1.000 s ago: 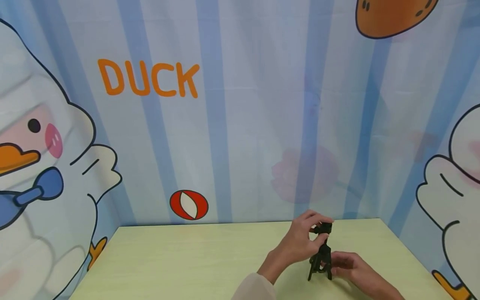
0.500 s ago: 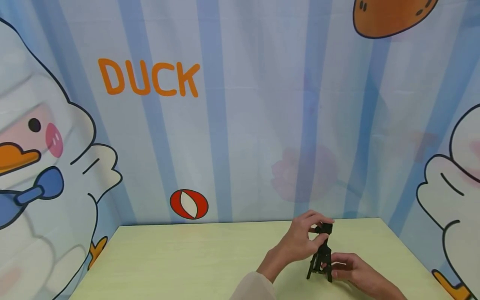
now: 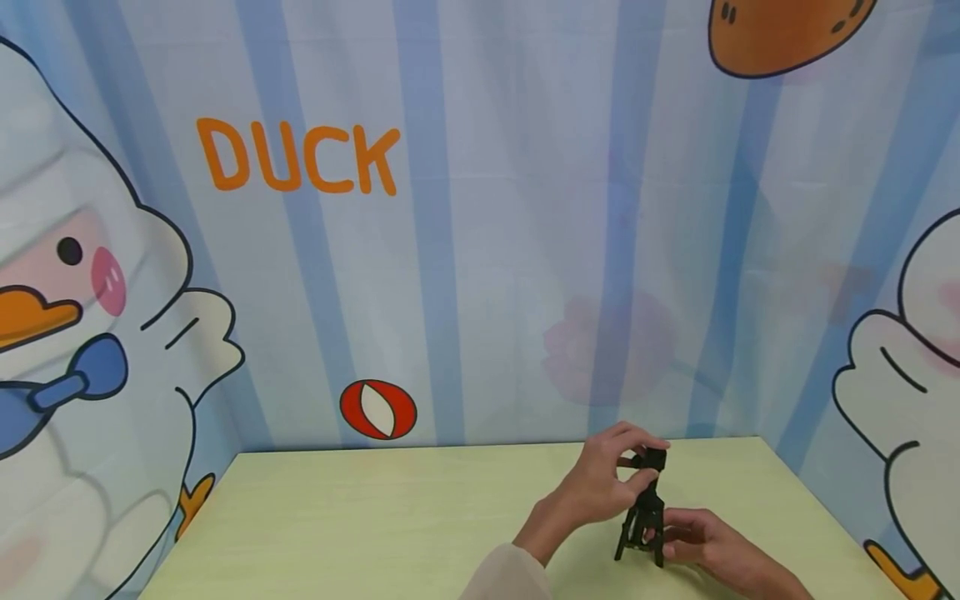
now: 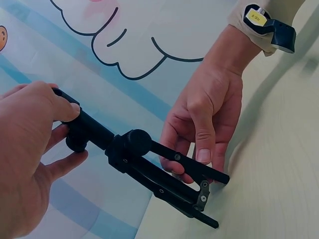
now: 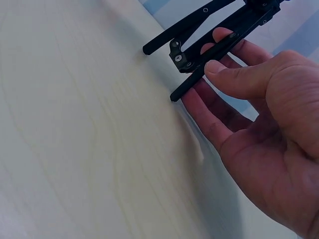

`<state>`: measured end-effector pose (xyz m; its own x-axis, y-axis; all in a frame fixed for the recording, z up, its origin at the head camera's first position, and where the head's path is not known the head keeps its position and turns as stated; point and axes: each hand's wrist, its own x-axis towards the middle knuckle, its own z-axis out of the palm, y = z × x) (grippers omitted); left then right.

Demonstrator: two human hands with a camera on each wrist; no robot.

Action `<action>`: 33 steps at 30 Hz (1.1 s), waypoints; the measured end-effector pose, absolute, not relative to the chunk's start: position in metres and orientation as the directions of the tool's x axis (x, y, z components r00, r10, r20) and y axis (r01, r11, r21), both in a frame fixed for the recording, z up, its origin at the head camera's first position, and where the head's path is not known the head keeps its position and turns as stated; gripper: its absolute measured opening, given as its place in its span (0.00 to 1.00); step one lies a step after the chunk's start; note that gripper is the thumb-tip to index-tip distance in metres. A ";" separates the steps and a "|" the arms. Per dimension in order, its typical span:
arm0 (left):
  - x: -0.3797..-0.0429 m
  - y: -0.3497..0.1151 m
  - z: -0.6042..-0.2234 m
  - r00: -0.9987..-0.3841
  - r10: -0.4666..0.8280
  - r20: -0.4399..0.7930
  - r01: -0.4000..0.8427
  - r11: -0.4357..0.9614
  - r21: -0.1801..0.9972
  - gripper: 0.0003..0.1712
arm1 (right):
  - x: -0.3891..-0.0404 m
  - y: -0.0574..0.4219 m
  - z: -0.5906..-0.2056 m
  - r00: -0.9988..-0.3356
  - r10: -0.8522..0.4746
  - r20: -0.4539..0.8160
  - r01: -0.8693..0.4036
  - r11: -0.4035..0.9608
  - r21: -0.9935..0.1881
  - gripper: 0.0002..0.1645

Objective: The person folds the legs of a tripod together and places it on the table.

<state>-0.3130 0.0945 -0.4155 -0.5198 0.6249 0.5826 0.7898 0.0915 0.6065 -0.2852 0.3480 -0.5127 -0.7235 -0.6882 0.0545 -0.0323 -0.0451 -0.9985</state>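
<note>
A small black tripod [image 3: 649,500] stands upright near the right side of the table in the head view, its legs slightly spread. The left hand [image 3: 592,487] grips its head from above, thumb on the near side. In the left wrist view, the tripod's round knob [image 4: 138,143] and hinged leg braces show clearly. Low down, the right hand [image 3: 712,546] holds one leg. The right wrist view shows that thumb [image 5: 229,77] against the leg [image 5: 187,88], with fingers behind it. The tripod's top is partly hidden by the left hand.
The pale wooden table [image 3: 375,517] ends at a blue striped curtain [image 3: 510,250] printed with ducks and a red-and-white ball. A wrist strap with a dark camera [image 4: 282,36] sits on the right forearm.
The tripod's legs have shifted slightly, with the right foot a little lower in view. The right hand has moved slightly down along with it. The left hand keeps its grip on the head.
</note>
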 end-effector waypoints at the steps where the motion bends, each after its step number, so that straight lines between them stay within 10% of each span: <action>1: -0.313 0.094 -0.415 -0.521 0.625 0.581 0.786 0.088 0.611 0.18 | -0.286 0.348 -0.513 -0.726 -0.686 0.051 -0.032 -0.042 -0.999 0.21; 33: -0.310 0.096 -0.412 -0.528 0.644 0.554 0.769 0.085 0.634 0.19 | -0.286 0.346 -0.510 -0.868 -0.495 -0.026 -0.026 0.098 -0.995 0.14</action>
